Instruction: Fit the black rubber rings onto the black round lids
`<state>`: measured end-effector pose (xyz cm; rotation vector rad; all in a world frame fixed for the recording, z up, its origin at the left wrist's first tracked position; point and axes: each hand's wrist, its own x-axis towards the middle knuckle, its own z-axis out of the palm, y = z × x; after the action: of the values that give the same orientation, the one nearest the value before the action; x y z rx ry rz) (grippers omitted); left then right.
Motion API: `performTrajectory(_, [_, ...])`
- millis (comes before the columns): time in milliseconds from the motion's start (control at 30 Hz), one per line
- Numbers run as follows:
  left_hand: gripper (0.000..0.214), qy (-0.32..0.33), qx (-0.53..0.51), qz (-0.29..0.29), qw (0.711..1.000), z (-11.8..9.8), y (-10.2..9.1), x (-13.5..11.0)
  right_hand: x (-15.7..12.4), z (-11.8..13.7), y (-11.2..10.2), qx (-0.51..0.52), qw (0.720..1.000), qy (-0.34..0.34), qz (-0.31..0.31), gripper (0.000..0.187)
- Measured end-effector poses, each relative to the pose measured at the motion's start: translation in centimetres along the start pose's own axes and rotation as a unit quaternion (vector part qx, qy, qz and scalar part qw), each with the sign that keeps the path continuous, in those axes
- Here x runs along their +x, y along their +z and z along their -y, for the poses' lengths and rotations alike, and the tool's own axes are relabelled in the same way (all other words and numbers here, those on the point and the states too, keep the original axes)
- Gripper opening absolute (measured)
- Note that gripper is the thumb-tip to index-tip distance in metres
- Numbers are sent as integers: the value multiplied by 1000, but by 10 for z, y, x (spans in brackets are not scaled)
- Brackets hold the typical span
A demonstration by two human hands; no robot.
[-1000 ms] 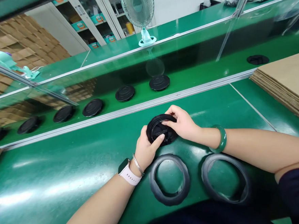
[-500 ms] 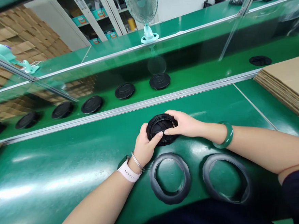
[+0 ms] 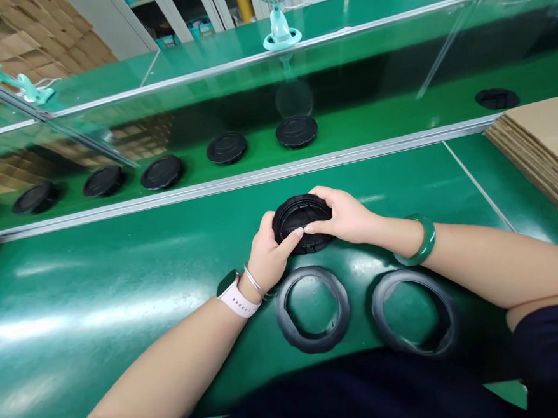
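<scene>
Between my two hands is a round black plastic part (image 3: 303, 215) with a raised rim and a recessed, ribbed middle. My left hand (image 3: 271, 251) grips its left edge, thumb laid over the recess. On the other side my right hand (image 3: 344, 216) clasps the right edge, its thumb tip nearly meeting the left one at the middle. Fingers under the part are hidden. Just below the hands a dark grey ring (image 3: 313, 310) lies flat on the green tabletop (image 3: 135, 270). A second grey ring (image 3: 415, 313) lies to its right, close to my body.
Behind a metal rail (image 3: 238, 177), several round black parts like the black disc (image 3: 296, 132) sit in a row on a green strip. A cardboard stack (image 3: 541, 133) stands at the right. A mint-green fan (image 3: 280, 30) is beyond the clear partition.
The view has tilted downward, so the background sits higher in the picture. Both hands keep the same hold on the black part, and the rings lie as before.
</scene>
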<state>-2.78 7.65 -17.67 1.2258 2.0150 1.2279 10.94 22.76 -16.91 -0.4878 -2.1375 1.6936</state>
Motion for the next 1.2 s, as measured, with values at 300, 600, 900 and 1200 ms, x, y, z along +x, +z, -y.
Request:
performTrajectory(300, [39, 106, -43, -47, 992, -16, -18, -7, 24, -25, -22, 176, 977, 24, -114, 53])
performTrajectory(600, [36, 289, 188, 462, 817, -48, -20, -48, 47, -34, -48, 339, 922, 60, -176, 41])
performTrajectory(900, [21, -85, -385, 220, 892, -21, -9, -10, 59, -48, -137, -39, 938, -54, -340, 43])
performTrajectory(1200, [21, -171, -457, 159, 858, -11, -4, 1, 54, -77, -162, -404, 888, 54, -213, 57])
